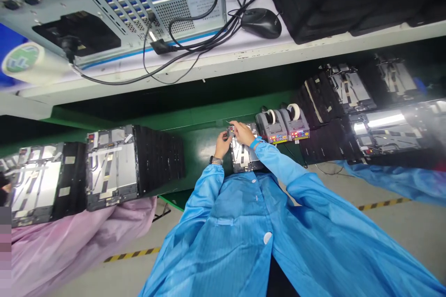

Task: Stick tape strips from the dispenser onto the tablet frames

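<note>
A flat, rectangular electronic chassis panel (240, 152), silvery in its middle with black strips and fittings, lay on the smooth, faintly glossy green tabletop (200, 148), directly in front of the person's ribbed blue smock (226, 227). The left hand (222, 144) was at the panel's upper left corner, its fingers bent; whether they gripped anything could not be told. A dark watch with a metallic-looking band (216, 161) circled that wrist. The right hand (243, 132) reached over the panel's upper part, fingers curled, with a slim, straight sliver (228, 122) jutting beside the fingertips; its grip was too small to make out. Just beside the panel, to the right, stood two grey tape dispensers (277, 132) with rounded housings, lit red displays and pale ring-shaped rolls (294, 112). Further left, a blocky stack of similar black-edged panels (113, 167) stood near the loosely wrinkled fabric of a co-worker's pink sleeve (101, 225).
</note>
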`<state>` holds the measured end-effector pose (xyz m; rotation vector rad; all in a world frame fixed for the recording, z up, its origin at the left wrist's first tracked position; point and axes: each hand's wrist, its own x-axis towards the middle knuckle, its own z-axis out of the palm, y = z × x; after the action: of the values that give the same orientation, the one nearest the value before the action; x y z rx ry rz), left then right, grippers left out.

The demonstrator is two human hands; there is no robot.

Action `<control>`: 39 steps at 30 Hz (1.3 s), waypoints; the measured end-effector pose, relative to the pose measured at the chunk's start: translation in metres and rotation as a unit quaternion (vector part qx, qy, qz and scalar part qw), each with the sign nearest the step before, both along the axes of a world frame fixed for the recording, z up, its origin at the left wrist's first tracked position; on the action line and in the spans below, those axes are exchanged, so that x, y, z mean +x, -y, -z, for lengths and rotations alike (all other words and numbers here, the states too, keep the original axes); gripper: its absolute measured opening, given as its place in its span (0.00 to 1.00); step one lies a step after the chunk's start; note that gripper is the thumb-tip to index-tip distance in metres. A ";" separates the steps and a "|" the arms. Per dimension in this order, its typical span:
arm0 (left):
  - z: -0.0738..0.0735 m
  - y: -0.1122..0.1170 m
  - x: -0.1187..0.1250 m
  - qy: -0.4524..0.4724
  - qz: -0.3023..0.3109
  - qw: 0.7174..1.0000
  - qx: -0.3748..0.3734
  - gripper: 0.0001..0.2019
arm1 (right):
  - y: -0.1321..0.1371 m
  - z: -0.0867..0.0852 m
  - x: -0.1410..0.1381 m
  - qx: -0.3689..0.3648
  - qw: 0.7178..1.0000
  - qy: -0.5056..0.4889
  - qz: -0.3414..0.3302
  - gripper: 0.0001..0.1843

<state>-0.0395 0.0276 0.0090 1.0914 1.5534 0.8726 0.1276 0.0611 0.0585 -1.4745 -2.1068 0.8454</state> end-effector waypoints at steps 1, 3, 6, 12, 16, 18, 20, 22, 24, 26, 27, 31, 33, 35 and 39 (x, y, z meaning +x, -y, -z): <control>0.001 -0.002 0.001 0.009 -0.003 1.000 -0.008 0.19 | -0.001 0.000 0.000 0.007 1.000 0.011 -0.008 0.30; 0.003 -0.006 0.001 0.021 -0.009 1.000 -0.020 0.19 | -0.002 0.001 -0.001 0.030 0.999 0.018 -0.024 0.30; 0.005 -0.008 0.002 0.031 -0.012 0.999 -0.028 0.20 | -0.004 0.004 -0.001 0.054 0.997 0.011 -0.049 0.29; 0.010 -0.010 0.006 0.050 -0.025 0.998 -0.025 0.19 | -0.007 0.005 0.001 0.028 0.997 0.036 -0.067 0.30; 0.015 -0.013 0.008 0.052 -0.033 0.998 -0.022 0.18 | -0.004 0.003 0.002 0.016 0.999 0.034 -0.038 0.32; 0.017 -0.014 0.007 0.054 -0.033 0.998 -0.020 0.18 | 0.000 0.002 0.002 0.011 1.000 -0.003 -0.009 0.31; 0.018 -0.013 0.006 0.057 -0.032 0.998 -0.023 0.20 | 0.007 -0.001 0.002 -0.002 0.995 -0.091 0.047 0.29; 0.019 -0.013 0.004 0.055 -0.032 0.998 -0.028 0.22 | 0.020 -0.005 0.001 -0.063 0.961 -0.239 0.126 0.26; 0.019 -0.012 0.002 0.043 -0.034 0.998 -0.023 0.23 | 0.036 -0.008 -0.001 -0.183 0.874 -0.409 0.188 0.25; 0.018 -0.011 0.001 0.032 -0.034 0.999 0.000 0.24 | 0.053 -0.010 -0.004 -0.303 0.753 -0.545 0.212 0.26; 0.017 -0.010 0.001 0.032 -0.032 0.999 0.015 0.26 | 0.060 -0.011 -0.007 -0.346 0.696 -0.591 0.216 0.27; 0.014 -0.008 0.000 0.033 -0.016 0.998 0.052 0.34 | 0.077 -0.013 -0.022 -0.425 0.556 -0.679 0.221 0.25; 0.011 -0.008 0.000 0.015 -0.005 0.998 0.059 0.34 | 0.080 -0.015 -0.029 -0.441 0.527 -0.693 0.218 0.24; 0.007 -0.007 0.000 -0.005 0.006 0.998 0.068 0.32 | 0.081 -0.017 -0.033 -0.450 0.509 -0.700 0.219 0.22; 0.000 -0.006 0.002 -0.026 0.023 0.996 0.082 0.28 | 0.080 -0.017 -0.035 -0.461 0.488 -0.702 0.238 0.20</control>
<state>-0.0378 0.0337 0.0095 1.2718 1.5129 0.9609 0.0922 -0.0185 0.0758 -0.8001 0.1160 2.0162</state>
